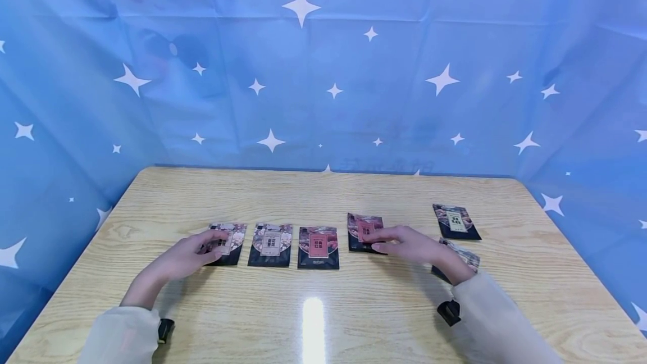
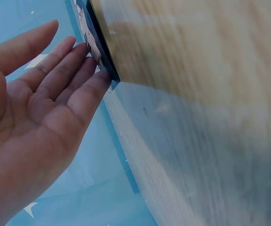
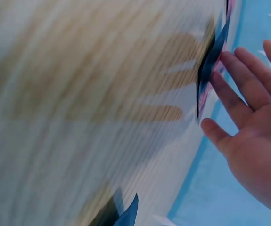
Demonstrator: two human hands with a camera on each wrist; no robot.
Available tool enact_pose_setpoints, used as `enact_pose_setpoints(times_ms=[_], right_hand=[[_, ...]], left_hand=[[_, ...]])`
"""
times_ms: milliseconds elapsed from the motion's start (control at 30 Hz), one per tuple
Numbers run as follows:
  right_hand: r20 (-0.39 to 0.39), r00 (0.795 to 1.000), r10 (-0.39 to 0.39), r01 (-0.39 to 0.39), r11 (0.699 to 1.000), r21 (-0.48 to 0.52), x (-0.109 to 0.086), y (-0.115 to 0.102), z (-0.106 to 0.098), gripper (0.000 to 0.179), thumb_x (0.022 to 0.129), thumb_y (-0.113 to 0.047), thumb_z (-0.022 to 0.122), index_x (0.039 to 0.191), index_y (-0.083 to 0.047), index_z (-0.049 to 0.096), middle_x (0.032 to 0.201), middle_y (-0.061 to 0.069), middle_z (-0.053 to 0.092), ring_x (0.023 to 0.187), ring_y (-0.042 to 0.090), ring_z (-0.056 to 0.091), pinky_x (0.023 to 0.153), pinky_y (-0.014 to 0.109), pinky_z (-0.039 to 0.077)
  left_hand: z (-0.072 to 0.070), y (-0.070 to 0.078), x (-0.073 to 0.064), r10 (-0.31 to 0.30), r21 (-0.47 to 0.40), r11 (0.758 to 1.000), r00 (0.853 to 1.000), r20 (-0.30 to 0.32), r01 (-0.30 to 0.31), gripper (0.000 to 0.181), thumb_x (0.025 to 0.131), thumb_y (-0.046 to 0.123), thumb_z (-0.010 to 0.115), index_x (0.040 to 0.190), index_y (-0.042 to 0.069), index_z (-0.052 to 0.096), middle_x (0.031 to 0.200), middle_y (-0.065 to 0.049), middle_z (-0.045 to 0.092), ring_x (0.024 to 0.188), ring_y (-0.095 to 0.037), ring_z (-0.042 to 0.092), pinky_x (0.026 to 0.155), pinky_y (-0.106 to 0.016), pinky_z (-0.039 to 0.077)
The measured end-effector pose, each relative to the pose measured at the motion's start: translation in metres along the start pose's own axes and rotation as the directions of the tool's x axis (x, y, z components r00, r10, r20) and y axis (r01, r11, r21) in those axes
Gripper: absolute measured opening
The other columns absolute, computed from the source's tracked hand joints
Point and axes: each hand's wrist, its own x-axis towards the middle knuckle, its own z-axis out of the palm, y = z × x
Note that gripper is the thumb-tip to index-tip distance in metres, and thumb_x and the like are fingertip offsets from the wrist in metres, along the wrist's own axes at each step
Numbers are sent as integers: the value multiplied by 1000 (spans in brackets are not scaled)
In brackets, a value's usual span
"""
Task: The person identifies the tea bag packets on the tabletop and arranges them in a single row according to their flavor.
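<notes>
Flat dark tea packets with floral prints and small labels lie on the wooden table. My left hand (image 1: 183,257) touches the leftmost packet (image 1: 235,243) with its fingertips and partly covers it; in the left wrist view the fingers are extended against that packet's edge. To its right lie a packet with a pale pink label (image 1: 270,245) and one with a red label (image 1: 318,248). My right hand (image 1: 411,246) rests its fingertips on another red-labelled packet (image 1: 360,229), slightly tilted and set a little farther back. In the right wrist view its fingers are spread and nearly straight.
A packet with a pale green label (image 1: 456,222) lies at the right, turned at an angle. Nearer me, another packet (image 1: 465,255) is partly hidden beneath my right forearm. Behind the wooden table (image 1: 253,319) hangs a blue star-printed cloth (image 1: 303,60).
</notes>
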Motion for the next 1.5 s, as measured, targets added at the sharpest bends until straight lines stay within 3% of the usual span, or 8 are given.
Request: enact_pose_setpoints(times_ms=[567, 800, 1500], right_hand=[[50, 996, -75, 74, 997, 16, -14, -8, 15, 38, 97, -25, 46, 130, -8, 51, 129, 8, 51, 120, 30, 45, 93, 46, 40], [78, 989, -129, 128, 992, 18, -16, -11, 16, 37, 97, -18, 45, 131, -4, 49, 132, 16, 48, 122, 36, 41, 92, 49, 40], [85, 995, -60, 60, 998, 12, -18, -11, 14, 42, 96, -28, 48, 133, -8, 48, 134, 17, 45, 124, 37, 38, 94, 53, 36]], left_hand=[[-1, 1, -1, -8, -12, 1000, 1000, 8, 8, 40, 94, 16, 52, 131, 1, 45, 131, -24, 42, 118, -43, 40, 85, -49, 43], [-2, 1, -1, -11, -11, 1000, 1000, 9, 11, 41, 94, 16, 52, 131, 0, 44, 133, -25, 40, 120, -44, 38, 87, -51, 41], [0, 2, -1, 7, 12, 1000, 1000, 3, -7, 41, 94, 16, 51, 131, -1, 44, 132, -24, 42, 119, -44, 39, 88, -52, 41]])
